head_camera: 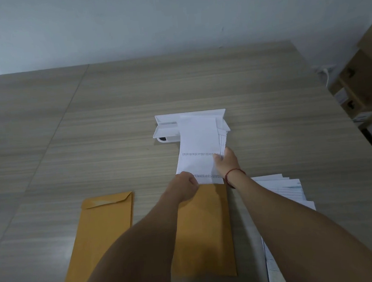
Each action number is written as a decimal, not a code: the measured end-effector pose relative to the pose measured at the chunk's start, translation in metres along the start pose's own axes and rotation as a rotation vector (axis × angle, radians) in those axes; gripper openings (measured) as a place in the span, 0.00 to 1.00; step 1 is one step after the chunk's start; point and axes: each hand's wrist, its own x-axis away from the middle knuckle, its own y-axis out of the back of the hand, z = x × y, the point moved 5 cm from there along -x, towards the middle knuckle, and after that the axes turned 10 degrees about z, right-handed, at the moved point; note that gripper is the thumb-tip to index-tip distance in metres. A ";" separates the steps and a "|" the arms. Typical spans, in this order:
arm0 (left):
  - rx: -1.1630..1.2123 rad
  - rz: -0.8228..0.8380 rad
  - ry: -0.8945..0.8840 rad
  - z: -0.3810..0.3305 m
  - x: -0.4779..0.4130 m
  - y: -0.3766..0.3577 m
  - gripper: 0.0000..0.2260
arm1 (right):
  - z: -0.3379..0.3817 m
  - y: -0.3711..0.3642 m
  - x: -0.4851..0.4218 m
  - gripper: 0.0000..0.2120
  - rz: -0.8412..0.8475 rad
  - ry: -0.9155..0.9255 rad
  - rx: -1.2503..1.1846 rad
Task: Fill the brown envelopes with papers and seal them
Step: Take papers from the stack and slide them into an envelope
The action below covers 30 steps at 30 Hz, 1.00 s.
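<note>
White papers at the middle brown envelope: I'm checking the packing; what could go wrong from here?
The white printed sheets are fanned rightwards, so an edge could snag at the mouth of the middle brown paper envelope. Their far end overlaps the white plastic tray and might drag it.

Print rows on paper [198, 153] too small, illegible.
</note>
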 end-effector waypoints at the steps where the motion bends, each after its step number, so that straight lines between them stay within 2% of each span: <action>1: -0.016 -0.006 -0.004 -0.001 0.000 0.001 0.07 | 0.001 0.001 0.002 0.14 0.001 -0.001 0.017; 5: -0.059 -0.013 -0.034 -0.001 0.000 0.001 0.04 | 0.007 0.009 0.005 0.14 -0.018 0.013 0.060; 12: -0.079 -0.053 -0.109 -0.007 0.000 0.003 0.06 | 0.008 0.007 0.007 0.12 0.007 0.019 -0.003; 16: -0.083 -0.055 -0.147 -0.014 -0.001 0.003 0.06 | 0.007 0.003 0.006 0.04 0.029 0.052 -0.021; 17: -0.079 -0.052 -0.151 -0.015 -0.001 0.003 0.06 | 0.008 0.003 0.005 0.04 0.026 0.055 -0.029; 19: -0.076 -0.041 -0.159 -0.017 -0.003 0.002 0.06 | 0.011 0.003 0.002 0.13 0.009 0.061 -0.029; 23: -0.063 -0.017 -0.178 -0.020 -0.005 0.003 0.05 | 0.017 0.003 -0.001 0.16 -0.008 0.070 -0.052; 28: 0.040 -0.071 -0.160 -0.016 -0.004 0.010 0.05 | 0.010 0.007 -0.002 0.14 0.007 0.091 -0.039; 30: 0.067 -0.082 -0.136 -0.013 -0.003 0.010 0.05 | 0.007 0.007 -0.001 0.10 0.025 0.098 -0.008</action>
